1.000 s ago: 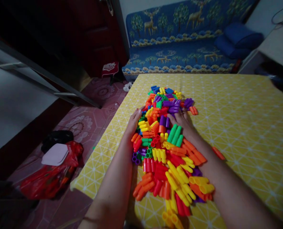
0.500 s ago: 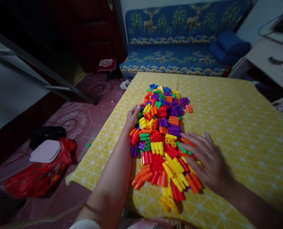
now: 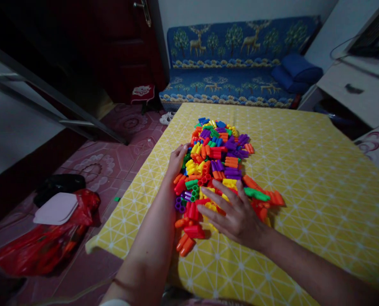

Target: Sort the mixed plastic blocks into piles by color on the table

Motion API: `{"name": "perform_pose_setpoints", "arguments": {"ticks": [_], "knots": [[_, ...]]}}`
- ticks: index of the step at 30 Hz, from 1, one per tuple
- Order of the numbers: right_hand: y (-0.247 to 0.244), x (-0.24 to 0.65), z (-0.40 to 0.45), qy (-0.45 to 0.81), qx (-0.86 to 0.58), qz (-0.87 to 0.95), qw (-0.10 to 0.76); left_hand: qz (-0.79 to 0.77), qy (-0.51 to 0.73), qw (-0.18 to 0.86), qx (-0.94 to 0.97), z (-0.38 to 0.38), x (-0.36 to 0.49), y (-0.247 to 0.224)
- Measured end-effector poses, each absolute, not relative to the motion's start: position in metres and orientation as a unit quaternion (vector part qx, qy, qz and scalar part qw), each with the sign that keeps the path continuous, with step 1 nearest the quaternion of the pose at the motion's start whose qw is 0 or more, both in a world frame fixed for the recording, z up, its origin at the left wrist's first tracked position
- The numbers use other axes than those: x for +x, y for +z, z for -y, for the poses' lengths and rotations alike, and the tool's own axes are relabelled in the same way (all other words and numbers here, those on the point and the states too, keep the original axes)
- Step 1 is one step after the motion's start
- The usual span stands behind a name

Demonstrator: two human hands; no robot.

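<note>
A long pile of bullet-shaped plastic building blocks [image 3: 225, 153] in red, yellow, orange, green, purple and blue lies on the yellow tablecloth [image 3: 304, 170]. My left hand [image 3: 177, 160] rests along the pile's left side, fingers stretched forward against the blocks, its palm side hidden. Over the near part of the pile, my right hand [image 3: 237, 210] is spread flat with its fingers apart, covering some yellow and red blocks. Just right of its thumb lie a green block [image 3: 256, 194] and some orange blocks [image 3: 275, 197]. Orange blocks [image 3: 185, 245] sit at the near left end.
A blue patterned sofa [image 3: 221, 80] stands beyond the table, with a white drawer cabinet [image 3: 361, 93] at right. On the floor at left are a red plastic bag [image 3: 32, 250], a pale lid [image 3: 55, 208] and a small green piece [image 3: 117, 199]. A red stool [image 3: 143, 92] is near the door.
My right hand has swept left and onto the near blocks. The blocks at the near end have shifted away from me and spread to the right. My left hand stays at the pile's side.
</note>
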State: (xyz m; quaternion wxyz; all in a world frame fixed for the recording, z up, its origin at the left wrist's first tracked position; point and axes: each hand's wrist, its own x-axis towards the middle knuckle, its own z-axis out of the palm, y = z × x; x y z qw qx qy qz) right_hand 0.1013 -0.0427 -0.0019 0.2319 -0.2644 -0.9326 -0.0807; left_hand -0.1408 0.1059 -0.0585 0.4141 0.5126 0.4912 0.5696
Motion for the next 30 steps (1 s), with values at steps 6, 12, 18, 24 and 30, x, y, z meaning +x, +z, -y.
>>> {"name": "perform_pose_setpoints", "arguments": {"ticks": [6,12,18,24,30], "knots": [[0.028,0.071,0.022,-0.035,-0.346,0.899,0.264,-0.496,0.564,0.396,0.528,-0.105,-0.14,-0.056],[0.009,0.058,0.046,0.026,-0.214,0.962,0.165,-0.505,0.562,0.388,0.528,-0.104,-0.14,-0.054],[0.037,0.086,-0.013,0.03,-0.346,0.899,0.266,-0.512,0.569,0.384,0.516,-0.102,-0.138,-0.052],[0.001,0.167,-0.129,0.057,-0.511,0.787,0.341,-0.52,0.559,0.369,0.53,-0.103,-0.139,-0.054],[-0.064,0.203,-0.203,0.216,-0.655,0.648,0.323,-0.517,0.553,0.38,0.531,-0.104,-0.14,-0.056]]}}
